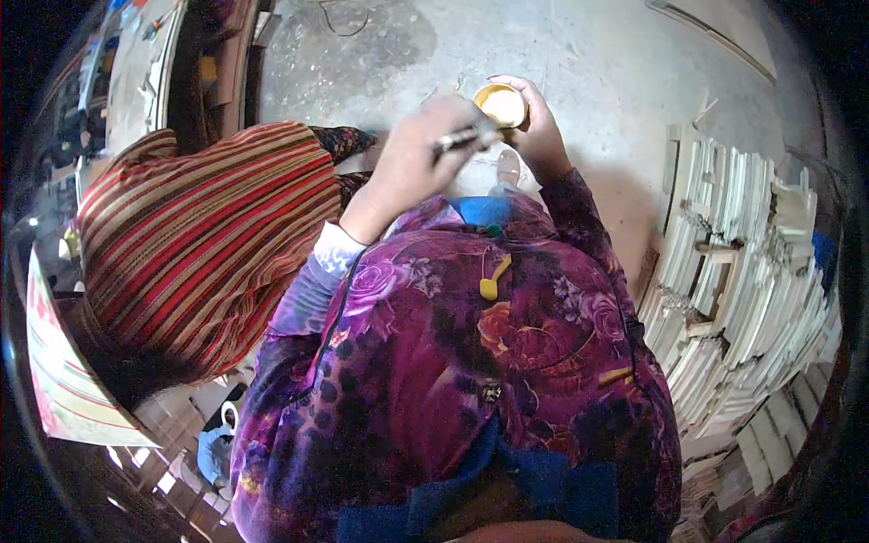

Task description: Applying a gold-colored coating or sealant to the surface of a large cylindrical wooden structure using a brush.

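In front of my body, my right hand [539, 134] is wrapped round a small round yellow tub [487, 93], with its mouth facing up. A pale cream-coloured content [505, 108] shows inside. My left hand [418, 156], partly smeared by motion, is closed on a thin dark stick-like tool [457, 139] with a light glint. The tool's tip lies close to the tub's left side; its kind is too blurred to make out, and I cannot tell whether it touches the tub.
Close on my left, a person in a red, tan and black striped garment [213, 244] bends low. Stacks of long pale strips [742, 262] stand at right. Grey concrete floor [579, 45] lies ahead, with a dark stain [353, 63]. Wooden shelving [231, 72] is at far left.
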### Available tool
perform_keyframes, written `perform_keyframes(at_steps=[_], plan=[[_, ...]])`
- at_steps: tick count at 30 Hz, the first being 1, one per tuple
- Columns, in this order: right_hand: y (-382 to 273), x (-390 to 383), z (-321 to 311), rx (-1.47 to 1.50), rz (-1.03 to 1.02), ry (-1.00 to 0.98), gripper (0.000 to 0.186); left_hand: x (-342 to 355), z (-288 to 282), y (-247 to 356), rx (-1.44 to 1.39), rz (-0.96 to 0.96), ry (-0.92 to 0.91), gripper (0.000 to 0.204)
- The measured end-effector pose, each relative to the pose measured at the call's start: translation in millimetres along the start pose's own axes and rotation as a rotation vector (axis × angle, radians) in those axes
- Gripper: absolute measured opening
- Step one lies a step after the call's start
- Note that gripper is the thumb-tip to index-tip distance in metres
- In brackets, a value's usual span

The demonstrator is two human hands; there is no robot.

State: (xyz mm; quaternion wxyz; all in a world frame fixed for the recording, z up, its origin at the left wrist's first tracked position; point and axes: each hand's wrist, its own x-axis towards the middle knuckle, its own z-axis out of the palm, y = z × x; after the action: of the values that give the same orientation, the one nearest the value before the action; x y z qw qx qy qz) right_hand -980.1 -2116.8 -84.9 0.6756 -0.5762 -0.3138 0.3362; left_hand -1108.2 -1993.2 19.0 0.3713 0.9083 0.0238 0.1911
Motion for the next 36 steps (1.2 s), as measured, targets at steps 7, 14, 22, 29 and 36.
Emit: perform_keyframes(at_steps=[7, 14, 22, 29, 36], plan=[[-13.8, 41.1, -37.7, 0.136, 0.051, -0.131, 0.054, 62.1, -12.0, -5.0, -0.06, -0.302, -0.049, 0.013], [1.5, 90.1, -58.0, 0.046, 0.025, -0.187, 0.051, 106.4, -17.7, -25.6, -0.094, -0.224, -0.242, 0.013], [-10.2, 188.6, -56.4, 0.135, 0.139, -0.176, 0.053, 174.8, -40.6, -86.0, -0.094, -0.067, -0.16, 0.009], [0.6, 301.6, -39.7, 0.093, 0.169, -0.315, 0.06, 241.0, -125.6, -195.4, -0.25, -0.114, -0.313, 0.012], [-14.3, 425.8, -2.8, 0.27, 0.119, -0.222, 0.069, 295.9, -169.2, -264.9, -0.352, -0.412, 0.011, 0.012]])
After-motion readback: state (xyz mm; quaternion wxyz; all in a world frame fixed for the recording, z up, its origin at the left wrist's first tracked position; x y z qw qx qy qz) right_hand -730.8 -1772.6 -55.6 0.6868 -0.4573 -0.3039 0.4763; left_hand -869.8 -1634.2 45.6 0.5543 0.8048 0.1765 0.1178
